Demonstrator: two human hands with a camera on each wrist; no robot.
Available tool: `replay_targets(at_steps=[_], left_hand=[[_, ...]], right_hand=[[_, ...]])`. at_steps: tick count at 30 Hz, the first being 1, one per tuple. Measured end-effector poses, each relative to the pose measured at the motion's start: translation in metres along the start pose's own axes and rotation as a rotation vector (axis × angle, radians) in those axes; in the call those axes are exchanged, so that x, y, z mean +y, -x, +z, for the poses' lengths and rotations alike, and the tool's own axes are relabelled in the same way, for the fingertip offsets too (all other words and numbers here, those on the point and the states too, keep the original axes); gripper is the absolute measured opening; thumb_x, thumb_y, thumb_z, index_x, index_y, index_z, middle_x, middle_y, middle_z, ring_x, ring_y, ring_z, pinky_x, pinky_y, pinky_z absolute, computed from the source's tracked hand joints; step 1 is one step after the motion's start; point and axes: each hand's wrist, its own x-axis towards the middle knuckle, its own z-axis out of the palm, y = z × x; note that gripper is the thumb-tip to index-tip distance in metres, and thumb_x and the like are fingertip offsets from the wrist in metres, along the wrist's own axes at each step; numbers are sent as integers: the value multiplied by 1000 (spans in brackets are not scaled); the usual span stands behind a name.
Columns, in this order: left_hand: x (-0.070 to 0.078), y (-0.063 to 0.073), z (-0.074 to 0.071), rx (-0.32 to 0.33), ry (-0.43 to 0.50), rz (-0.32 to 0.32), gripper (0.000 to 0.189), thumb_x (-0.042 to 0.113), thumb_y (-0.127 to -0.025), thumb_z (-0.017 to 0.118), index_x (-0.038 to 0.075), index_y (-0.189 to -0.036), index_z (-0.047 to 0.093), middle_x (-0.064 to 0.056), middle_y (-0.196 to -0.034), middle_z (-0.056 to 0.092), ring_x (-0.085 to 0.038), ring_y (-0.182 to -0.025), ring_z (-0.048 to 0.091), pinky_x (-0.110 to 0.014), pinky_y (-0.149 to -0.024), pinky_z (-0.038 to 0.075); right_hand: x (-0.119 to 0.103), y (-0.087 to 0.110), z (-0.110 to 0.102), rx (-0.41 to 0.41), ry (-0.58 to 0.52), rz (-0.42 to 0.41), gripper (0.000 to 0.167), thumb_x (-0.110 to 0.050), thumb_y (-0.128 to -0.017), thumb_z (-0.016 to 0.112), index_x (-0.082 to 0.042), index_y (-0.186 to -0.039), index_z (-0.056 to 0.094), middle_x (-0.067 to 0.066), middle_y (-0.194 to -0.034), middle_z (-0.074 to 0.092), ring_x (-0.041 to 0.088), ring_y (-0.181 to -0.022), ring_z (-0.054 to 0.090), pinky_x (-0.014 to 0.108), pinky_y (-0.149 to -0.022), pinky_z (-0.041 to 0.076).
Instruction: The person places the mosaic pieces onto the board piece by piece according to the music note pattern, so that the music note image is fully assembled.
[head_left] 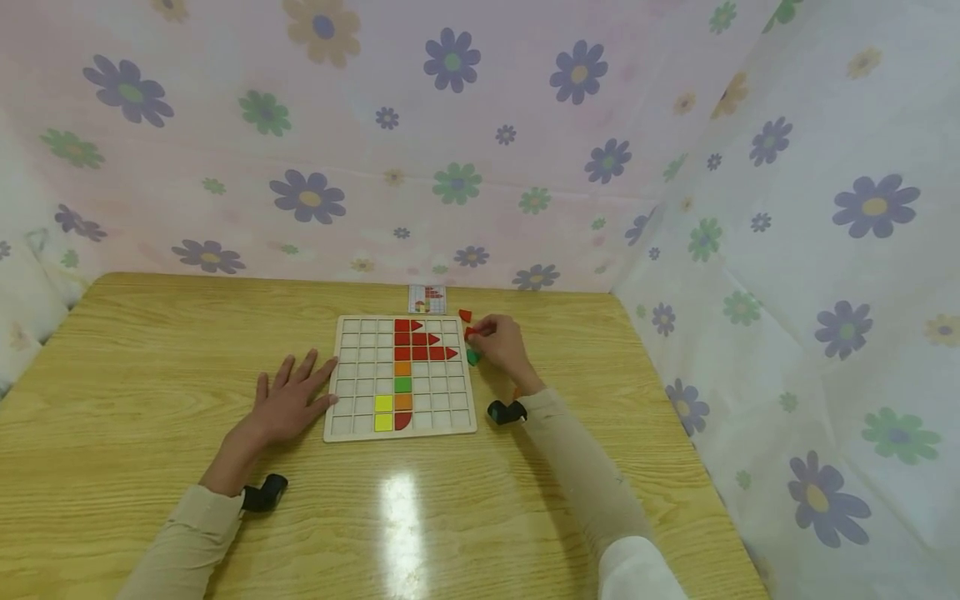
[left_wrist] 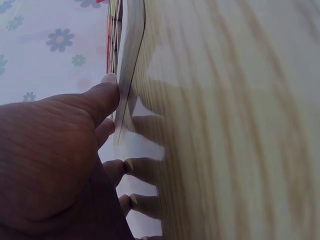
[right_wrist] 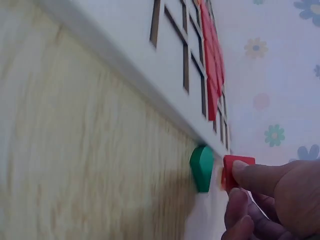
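A wooden grid board [head_left: 360, 437] lies on the table, with red, orange, green and yellow tiles set in several of its cells. My left hand [head_left: 287, 402] rests flat on the table with fingers spread; its thumb and index finger touch the board's left edge. In the left wrist view, the thumb [left_wrist: 102, 100] presses against the board's side [left_wrist: 131, 50]. Just beyond the board's right edge, my right hand [head_left: 504, 348] pinches a red tile [right_wrist: 231, 170] between thumb and fingers. Beside it on the table lies a green tile [right_wrist: 202, 167] with a pointed end.
Behind the board lies a small pattern card [head_left: 427, 299]. Another red piece [head_left: 466, 316] sits near the board's upper right corner. An orange piece [head_left: 517, 392] shows partly by the right wrist. A flowered cloth [head_left: 360, 225] hangs behind the table.
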Motion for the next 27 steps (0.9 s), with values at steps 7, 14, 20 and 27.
replay_targets(at_steps=[7, 14, 20, 27], left_hand=[[-1, 1, 0, 2, 1, 6, 67, 37, -107, 53, 5, -160, 29, -30, -166, 7, -58, -150, -6, -80, -109, -11], [1, 1, 0, 2, -6, -1, 66, 34, -107, 53, 3, -160, 28, -31, -166, 7, -58, -150, -6, -79, -109, -11], [0, 1, -1, 3, -16, -2, 67, 37, -107, 52, 5, -161, 27, -31, -166, 7, -59, -149, -6, -80, -108, -11], [0, 1, -1, 1, -22, -6, 68, 39, -107, 52, 7, -161, 27, -30, -166, 7, -59, -149, -5, -81, -108, -10]], right_hand=[[-18, 14, 8, 33, -67, -94, 19, -7, -99, 66, 3, -115, 69, 20, -98, 71, 33, -79, 68, 26, -57, 49], [-34, 33, 26, -126, -112, -111, 17, -9, -99, 68, 0, -112, 72, 15, -92, 72, 23, -76, 68, 24, -56, 48], [-43, 51, 44, -269, -134, -162, 10, -9, -96, 71, -3, -103, 72, 12, -93, 75, 14, -76, 68, 22, -61, 51], [-52, 61, 60, -319, -131, -274, 7, -7, -95, 72, -1, -98, 73, 12, -94, 74, 8, -75, 64, 20, -68, 53]])
